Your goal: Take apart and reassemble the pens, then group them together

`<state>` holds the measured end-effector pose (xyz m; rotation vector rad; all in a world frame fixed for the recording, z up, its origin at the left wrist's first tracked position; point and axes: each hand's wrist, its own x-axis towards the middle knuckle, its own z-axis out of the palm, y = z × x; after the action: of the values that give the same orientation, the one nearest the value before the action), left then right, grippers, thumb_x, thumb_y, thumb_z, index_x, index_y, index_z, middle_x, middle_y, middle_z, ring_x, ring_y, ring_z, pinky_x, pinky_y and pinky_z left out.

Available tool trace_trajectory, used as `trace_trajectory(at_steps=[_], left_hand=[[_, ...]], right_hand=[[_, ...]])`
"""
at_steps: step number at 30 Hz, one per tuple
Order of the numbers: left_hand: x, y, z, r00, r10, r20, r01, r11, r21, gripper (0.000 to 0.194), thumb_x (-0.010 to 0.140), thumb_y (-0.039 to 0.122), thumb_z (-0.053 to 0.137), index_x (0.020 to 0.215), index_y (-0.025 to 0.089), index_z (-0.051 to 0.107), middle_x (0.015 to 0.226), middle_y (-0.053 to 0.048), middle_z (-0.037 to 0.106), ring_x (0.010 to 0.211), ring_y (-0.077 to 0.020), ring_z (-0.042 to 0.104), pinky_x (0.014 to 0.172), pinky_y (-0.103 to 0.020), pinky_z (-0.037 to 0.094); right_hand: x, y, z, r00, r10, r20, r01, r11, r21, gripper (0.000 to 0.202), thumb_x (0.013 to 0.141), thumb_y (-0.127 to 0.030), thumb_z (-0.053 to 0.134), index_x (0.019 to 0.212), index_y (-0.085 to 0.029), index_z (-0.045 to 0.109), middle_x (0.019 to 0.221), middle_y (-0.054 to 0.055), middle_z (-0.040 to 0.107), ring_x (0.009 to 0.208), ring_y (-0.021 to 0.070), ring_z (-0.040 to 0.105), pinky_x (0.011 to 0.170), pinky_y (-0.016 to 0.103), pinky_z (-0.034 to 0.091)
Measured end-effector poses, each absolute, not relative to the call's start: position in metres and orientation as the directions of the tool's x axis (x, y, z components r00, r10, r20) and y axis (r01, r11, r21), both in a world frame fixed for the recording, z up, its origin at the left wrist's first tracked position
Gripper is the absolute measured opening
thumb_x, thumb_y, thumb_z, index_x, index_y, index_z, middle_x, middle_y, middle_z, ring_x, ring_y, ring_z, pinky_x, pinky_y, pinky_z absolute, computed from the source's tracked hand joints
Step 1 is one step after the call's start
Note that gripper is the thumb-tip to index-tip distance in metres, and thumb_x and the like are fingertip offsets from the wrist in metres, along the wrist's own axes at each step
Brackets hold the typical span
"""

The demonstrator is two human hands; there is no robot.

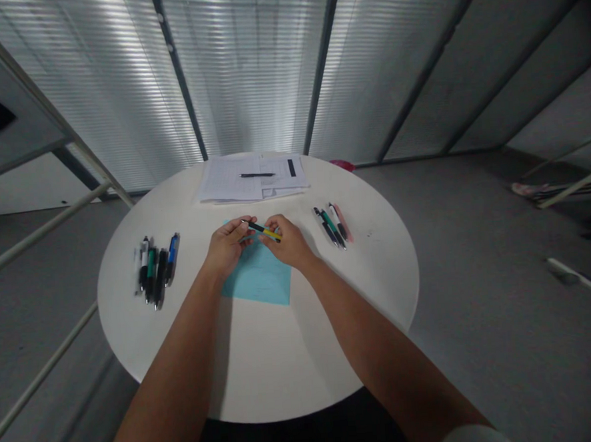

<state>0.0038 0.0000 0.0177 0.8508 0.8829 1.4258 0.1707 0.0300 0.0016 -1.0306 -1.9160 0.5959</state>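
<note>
Over a light-blue sheet of paper (259,276), my two hands hold one black and yellow pen (262,230) between them. My left hand (226,247) pinches its black end at the upper left. At the yellow end, the fingers of my right hand (287,243) are closed round the barrel. The pen lies slanted, its right end lower. To the left sits a group of several pens (153,270) with black, green, white and blue barrels. A smaller group of pens (332,225), beside a pinkish item (343,221), lies right of my right hand.
Everything rests on a round white table (265,383). Printed papers (227,178) lie at its far side with a black pen (257,175) on top. Window blinds (251,70) stand behind. Metal rails (40,233) run along the left, over a grey floor (477,236).
</note>
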Motion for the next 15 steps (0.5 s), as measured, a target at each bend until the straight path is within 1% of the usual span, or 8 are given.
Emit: trace_trajectory(at_steps=[1, 3, 6, 8, 11, 12, 14, 15], left_hand=[[0.0036, 0.0, 0.0178, -0.04, 0.999, 0.002, -0.449, -0.02, 0.893, 0.029, 0.07, 0.029, 0.077, 0.095, 0.016, 0.071, 0.118, -0.011, 0.065, 0.076, -0.0107, 0.06, 0.067, -0.025, 0.048], [0.003, 0.0001, 0.0178, -0.047, 0.999, 0.007, -0.452, -0.027, 0.891, 0.03, 0.07, 0.03, 0.078, 0.095, 0.016, 0.07, 0.118, -0.01, 0.065, 0.076, -0.0106, 0.06, 0.066, -0.025, 0.048], [0.0022, 0.0003, 0.0173, -0.049, 0.999, 0.01, -0.449, -0.031, 0.893, 0.03, 0.07, 0.031, 0.078, 0.096, 0.017, 0.07, 0.119, -0.01, 0.064, 0.077, -0.0107, 0.06, 0.067, -0.025, 0.048], [0.0022, 0.0007, 0.0168, -0.043, 0.999, 0.01, -0.445, -0.028, 0.895, 0.03, 0.071, 0.031, 0.078, 0.096, 0.016, 0.07, 0.119, -0.01, 0.064, 0.078, -0.0106, 0.061, 0.067, -0.025, 0.049], [0.0029, 0.0009, 0.0165, -0.037, 0.999, 0.008, -0.447, -0.024, 0.894, 0.03, 0.072, 0.031, 0.077, 0.096, 0.016, 0.07, 0.118, -0.01, 0.064, 0.077, -0.0103, 0.061, 0.067, -0.025, 0.049], [0.0031, 0.0009, 0.0165, -0.039, 0.999, 0.008, -0.449, -0.025, 0.893, 0.03, 0.072, 0.031, 0.077, 0.096, 0.016, 0.07, 0.118, -0.01, 0.064, 0.077, -0.0103, 0.061, 0.067, -0.024, 0.049], [0.0031, 0.0009, 0.0163, -0.042, 0.999, 0.008, -0.458, -0.027, 0.888, 0.03, 0.071, 0.031, 0.077, 0.096, 0.016, 0.07, 0.117, -0.01, 0.064, 0.076, -0.0104, 0.061, 0.066, -0.025, 0.049], [0.003, 0.001, 0.0162, -0.041, 0.999, 0.008, -0.463, -0.027, 0.886, 0.03, 0.071, 0.031, 0.078, 0.096, 0.016, 0.07, 0.117, -0.01, 0.064, 0.076, -0.0104, 0.061, 0.066, -0.025, 0.049]], right_hand=[[0.1706, 0.0304, 0.0013, -0.293, 0.841, 0.455, 0.429, 0.541, -0.724, 0.024, 0.084, -0.039, 0.061, 0.099, -0.021, 0.059, 0.091, 0.001, 0.064, 0.084, 0.0151, 0.059, 0.077, 0.026, 0.045], [0.1712, 0.0306, 0.002, -0.325, 0.839, 0.436, 0.427, 0.542, -0.724, 0.021, 0.088, -0.04, 0.054, 0.094, -0.021, 0.06, 0.089, 0.001, 0.064, 0.081, 0.0144, 0.058, 0.076, 0.026, 0.044], [0.1726, 0.0298, 0.0042, -0.371, 0.829, 0.418, 0.443, 0.553, -0.706, 0.03, 0.095, -0.042, 0.042, 0.089, -0.021, 0.062, 0.082, 0.0, 0.064, 0.077, 0.0137, 0.058, 0.075, 0.025, 0.042], [0.1728, 0.0294, 0.0044, -0.382, 0.822, 0.422, 0.446, 0.564, -0.695, 0.034, 0.097, -0.042, 0.038, 0.087, -0.021, 0.063, 0.08, 0.0, 0.064, 0.077, 0.0136, 0.058, 0.075, 0.026, 0.042], [0.1715, 0.0303, 0.0019, -0.329, 0.842, 0.429, 0.437, 0.538, -0.721, 0.025, 0.091, -0.043, 0.05, 0.099, -0.022, 0.061, 0.089, 0.001, 0.063, 0.079, 0.0136, 0.058, 0.075, 0.026, 0.043], [0.1709, 0.031, 0.0008, -0.306, 0.85, 0.428, 0.435, 0.525, -0.732, 0.026, 0.088, -0.043, 0.055, 0.101, -0.022, 0.059, 0.091, 0.001, 0.063, 0.08, 0.0137, 0.057, 0.074, 0.026, 0.043], [0.1703, 0.0324, -0.0005, -0.285, 0.857, 0.43, 0.44, 0.516, -0.735, 0.025, 0.086, -0.043, 0.058, 0.098, -0.021, 0.058, 0.09, 0.001, 0.062, 0.081, 0.014, 0.057, 0.074, 0.026, 0.043], [0.1704, 0.0329, -0.0005, -0.302, 0.849, 0.433, 0.447, 0.528, -0.723, 0.023, 0.088, -0.042, 0.055, 0.093, -0.021, 0.059, 0.088, 0.001, 0.062, 0.081, 0.0141, 0.056, 0.075, 0.026, 0.043]])
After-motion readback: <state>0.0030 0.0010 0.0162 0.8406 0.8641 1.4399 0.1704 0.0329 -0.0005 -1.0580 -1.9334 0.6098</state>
